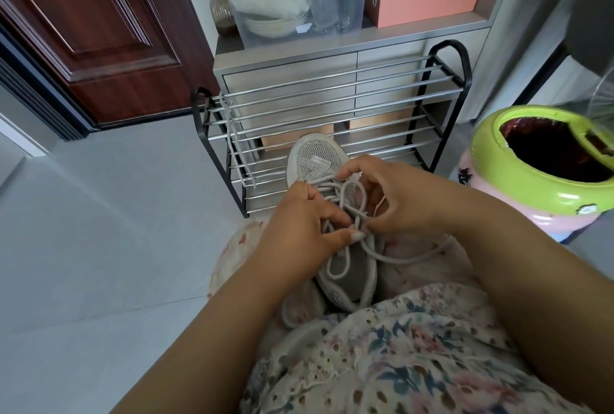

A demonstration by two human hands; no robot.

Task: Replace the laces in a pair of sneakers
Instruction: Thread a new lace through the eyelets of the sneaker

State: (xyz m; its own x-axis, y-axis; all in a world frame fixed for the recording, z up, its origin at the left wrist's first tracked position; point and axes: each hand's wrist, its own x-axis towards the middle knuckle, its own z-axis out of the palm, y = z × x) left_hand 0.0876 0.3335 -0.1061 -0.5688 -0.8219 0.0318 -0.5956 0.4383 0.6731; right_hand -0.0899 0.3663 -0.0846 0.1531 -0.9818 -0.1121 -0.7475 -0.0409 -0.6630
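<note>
Head view: a grey sneaker (pixel 332 221) lies on the lap between both hands, toe pointing away. Left hand (pixel 295 231) and right hand (pixel 408 201) each pinch loops of its lace (pixel 345 257) with curled fingers. Beyond them, another lace (pixel 232 134) hangs from a shoe rack (pixel 445 81).

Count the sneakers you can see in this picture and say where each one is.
1. The sneaker lies on the person's lap, under both hands, toe toward the shoe rack. Its partner is not in view.
</note>
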